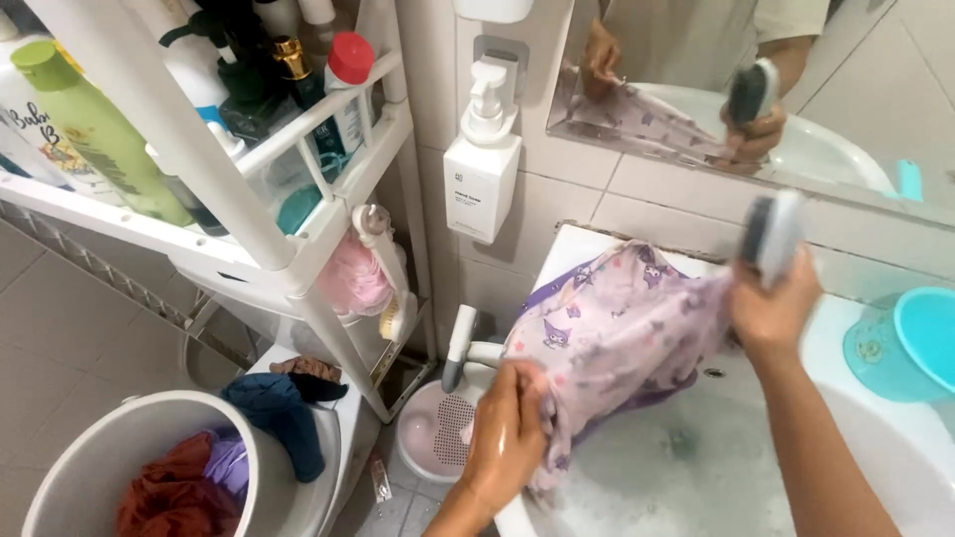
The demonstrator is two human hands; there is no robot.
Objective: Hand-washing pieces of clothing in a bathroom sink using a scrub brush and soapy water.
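Observation:
A light purple garment [612,328] printed with cartoon figures hangs stretched over a white sink [875,447] full of soapy water. My left hand [505,438] grips its lower left edge at the sink's rim. My right hand [774,303] is at the garment's upper right corner and grips a scrubbing brush [771,234] with a white back and dark bristles, blurred by motion. The wall mirror [796,80] above reflects both hands, the brush and the cloth.
A teal plastic dipper [910,343] sits on the sink's right edge. A white soap dispenser [482,164] is on the tiled wall. A white rack [229,199] holds bottles at left. Below it are a white bucket [119,447] of clothes and a pink basin [428,433].

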